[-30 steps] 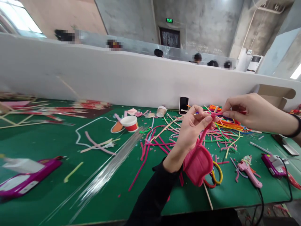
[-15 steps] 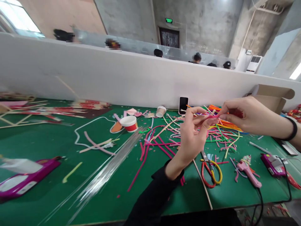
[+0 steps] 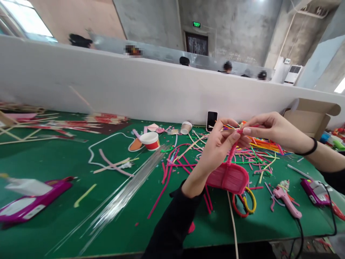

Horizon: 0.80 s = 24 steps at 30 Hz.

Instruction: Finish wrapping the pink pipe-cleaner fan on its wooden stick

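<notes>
Ahead of me, a pink craft piece hangs from my fingers: a flat rounded panel with a thin stem wrapped in fuzzy pink pipe cleaner. My left hand pinches the upper end of that stem between thumb and fingers. Close against it, my right hand is closed in a pinch at the same tip, where a pink strand runs under the fingers; its end shows below the palm. Exactly what the right fingertips grip is partly hidden. Red-and-yellow scissors lie just below the panel, partly covered by it.
On the green table lie loose pipe cleaners, clear thin rods, a pink glue gun with a cord, and purple power strips. A paper cup, a phone and a cardboard box stand farther back.
The pink panel and its stem now hang in view below my hands. My right hand has shifted left, close against the left one. The camera view has moved slightly.
</notes>
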{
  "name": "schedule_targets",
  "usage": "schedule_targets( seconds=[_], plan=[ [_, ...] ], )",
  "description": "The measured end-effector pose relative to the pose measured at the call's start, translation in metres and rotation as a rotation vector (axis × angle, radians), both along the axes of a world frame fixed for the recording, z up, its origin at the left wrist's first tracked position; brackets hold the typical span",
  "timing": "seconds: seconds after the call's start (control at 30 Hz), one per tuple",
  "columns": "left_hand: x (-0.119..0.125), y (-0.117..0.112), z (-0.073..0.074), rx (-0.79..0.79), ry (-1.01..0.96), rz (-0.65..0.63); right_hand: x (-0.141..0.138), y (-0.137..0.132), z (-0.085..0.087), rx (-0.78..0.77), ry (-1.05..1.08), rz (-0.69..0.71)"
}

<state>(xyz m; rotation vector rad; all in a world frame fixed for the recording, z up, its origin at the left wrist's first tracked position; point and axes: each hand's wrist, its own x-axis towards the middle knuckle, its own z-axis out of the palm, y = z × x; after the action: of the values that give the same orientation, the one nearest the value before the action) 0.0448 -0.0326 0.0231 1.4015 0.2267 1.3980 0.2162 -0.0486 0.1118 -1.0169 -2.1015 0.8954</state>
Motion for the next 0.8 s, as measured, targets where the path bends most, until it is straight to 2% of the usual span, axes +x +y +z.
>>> schedule_targets(
  seconds=[0.1,0.2,0.27,0.4,0.47,0.63,0.7,0.8],
  plan=[
    [-0.002,0.004,0.000,-0.011,0.004,-0.001,-0.006,0.007,-0.011,-0.105,0.170,0.008],
    [-0.004,0.007,-0.001,-0.035,0.039,0.071,-0.009,0.016,-0.017,-0.132,0.244,-0.017],
    [-0.005,0.006,-0.002,-0.022,0.088,0.208,-0.008,0.023,-0.019,-0.104,0.251,-0.051],
    [-0.004,0.003,-0.004,0.113,0.229,0.622,-0.005,0.035,-0.025,0.005,0.262,-0.142],
    [-0.002,0.002,-0.005,0.165,0.258,0.718,-0.005,0.037,-0.029,0.025,0.285,-0.151],
    [-0.001,-0.002,-0.005,0.180,0.222,0.755,-0.013,0.033,-0.027,0.126,0.259,-0.155],
    [-0.004,-0.001,-0.005,0.157,0.187,0.705,-0.016,0.033,-0.022,0.169,0.231,-0.120],
    [-0.011,0.006,-0.004,0.114,0.154,0.555,-0.019,0.035,-0.016,0.164,0.168,-0.025]
  ],
)
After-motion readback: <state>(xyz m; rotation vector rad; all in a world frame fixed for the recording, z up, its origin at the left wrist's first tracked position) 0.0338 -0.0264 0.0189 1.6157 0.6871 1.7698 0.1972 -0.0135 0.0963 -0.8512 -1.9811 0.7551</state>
